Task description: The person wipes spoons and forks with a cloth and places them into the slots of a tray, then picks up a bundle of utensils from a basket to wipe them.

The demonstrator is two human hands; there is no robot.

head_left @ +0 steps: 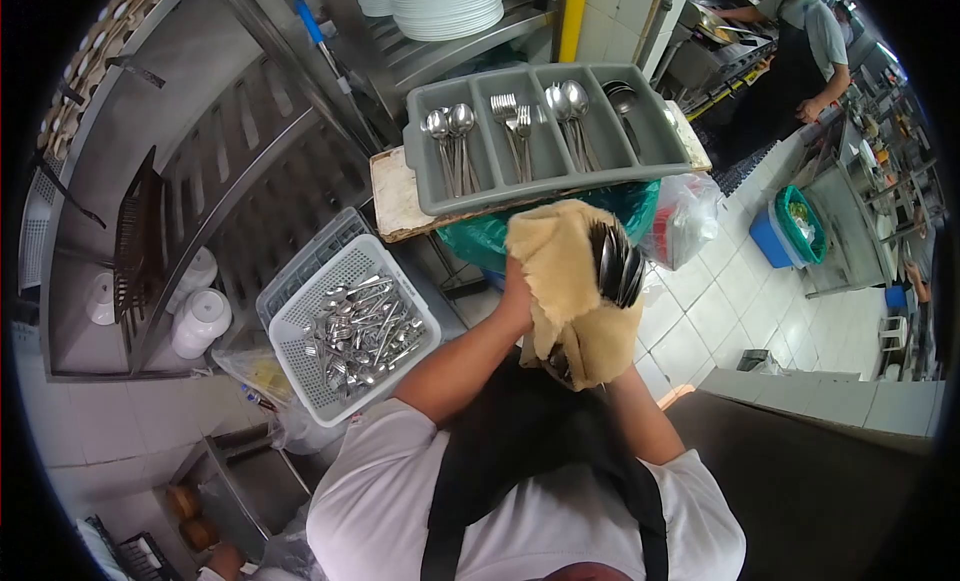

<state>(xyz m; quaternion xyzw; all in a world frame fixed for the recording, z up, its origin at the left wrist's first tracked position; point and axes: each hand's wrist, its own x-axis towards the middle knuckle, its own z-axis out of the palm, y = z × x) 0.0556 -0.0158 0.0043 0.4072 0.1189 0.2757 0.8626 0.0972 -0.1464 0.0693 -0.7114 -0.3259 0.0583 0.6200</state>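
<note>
A tan cloth [560, 256] is bunched in front of my apron, wrapped around a bundle of dark spoons [618, 266]. Their rounded bowls stick out at the upper right of the cloth, while some metal shows at its lower edge. My left hand [518, 289] grips the cloth from the left, its fingers mostly hidden in the folds. From below right, my right hand [618, 381] is closed in the lower cloth, largely covered. Just beyond, a grey cutlery tray [440, 203] has compartments with spoons [460, 121], forks [508, 111], more spoons [572, 101] and dark spoons [622, 101].
A white perforated basket [285, 356] of jumbled cutlery [365, 331] stands at my left. Stacked plates [445, 6] sit behind the tray. Below it hangs a green bag [475, 243]. A co-worker [800, 61] stands at far right, near a blue bin [765, 243].
</note>
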